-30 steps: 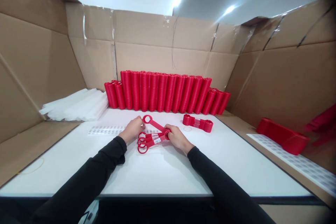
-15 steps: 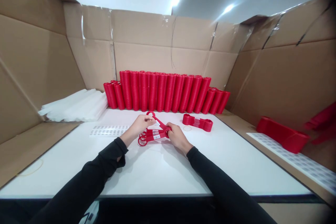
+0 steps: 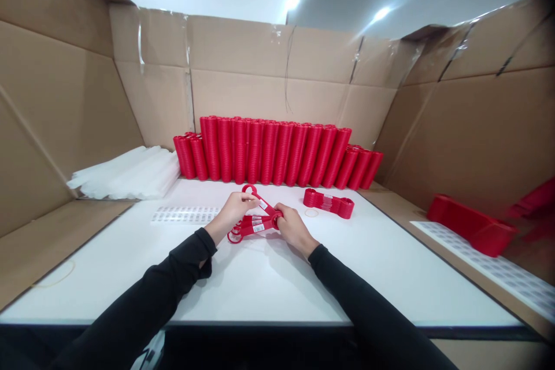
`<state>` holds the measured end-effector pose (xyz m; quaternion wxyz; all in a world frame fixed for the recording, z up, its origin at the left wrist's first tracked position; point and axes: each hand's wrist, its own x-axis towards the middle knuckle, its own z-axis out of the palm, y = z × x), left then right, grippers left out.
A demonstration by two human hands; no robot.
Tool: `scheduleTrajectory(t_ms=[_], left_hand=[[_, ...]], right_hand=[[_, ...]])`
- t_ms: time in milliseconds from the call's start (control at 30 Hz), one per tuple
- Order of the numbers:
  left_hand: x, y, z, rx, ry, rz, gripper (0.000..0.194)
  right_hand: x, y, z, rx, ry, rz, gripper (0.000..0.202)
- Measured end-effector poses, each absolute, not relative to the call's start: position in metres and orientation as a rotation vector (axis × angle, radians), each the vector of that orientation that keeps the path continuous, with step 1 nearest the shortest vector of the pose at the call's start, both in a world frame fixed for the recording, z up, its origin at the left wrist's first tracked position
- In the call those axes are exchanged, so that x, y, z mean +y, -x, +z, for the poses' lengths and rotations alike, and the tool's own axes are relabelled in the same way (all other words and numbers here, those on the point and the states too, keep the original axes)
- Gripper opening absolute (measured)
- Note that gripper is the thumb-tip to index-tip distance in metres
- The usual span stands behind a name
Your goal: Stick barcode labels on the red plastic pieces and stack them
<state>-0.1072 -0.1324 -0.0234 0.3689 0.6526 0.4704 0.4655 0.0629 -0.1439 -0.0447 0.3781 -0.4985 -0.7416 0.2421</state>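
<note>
A fanned bunch of flat red plastic pieces (image 3: 254, 228) with ringed ends lies between my hands, just over the white table. White barcode labels show on several of them. My right hand (image 3: 296, 228) is closed around their gathered ring ends. My left hand (image 3: 234, 211) has its fingers pinched together at the raised upper red piece (image 3: 269, 209), beside its white label (image 3: 263, 204). The fingertips partly cover that piece, whose far ring (image 3: 249, 189) sticks out above them. To the right lies a banded stack of the same red pieces (image 3: 328, 203).
Tall red stacks (image 3: 269, 153) line the back cardboard wall (image 3: 243, 49). White plastic sleeves (image 3: 125, 176) lie at back left. A label sheet (image 3: 184, 215) is left of my hands; another (image 3: 485, 260) lies right, under a red bundle (image 3: 470, 224). A rubber band (image 3: 311, 213) lies near the stack.
The view has shifted slightly. My left hand has moved a little to the right along the upper piece, and more of its label shows. My right hand keeps its grip.
</note>
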Motion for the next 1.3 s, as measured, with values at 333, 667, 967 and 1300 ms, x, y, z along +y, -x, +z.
scheduleTrajectory(t_ms=[333,667,967,1300], left_hand=[[-0.128,0.104,-0.033,1.185,-1.586,1.259,0.021],[-0.128,0.103,-0.034,1.179,-1.598,1.259,0.021],[-0.137,0.095,-0.034,1.464,-1.984,1.322,0.021],[-0.135,0.102,-0.033,1.86,-2.349,1.35,0.043]], right_hand=[[-0.142,-0.064,-0.046,-1.893,1.265,0.607,0.017],[-0.141,-0.063,-0.048,-1.885,1.275,0.604,0.017],[-0.141,-0.062,-0.049,-1.898,1.239,0.596,0.016],[-0.142,-0.062,-0.051,-1.915,1.152,0.632,0.016]])
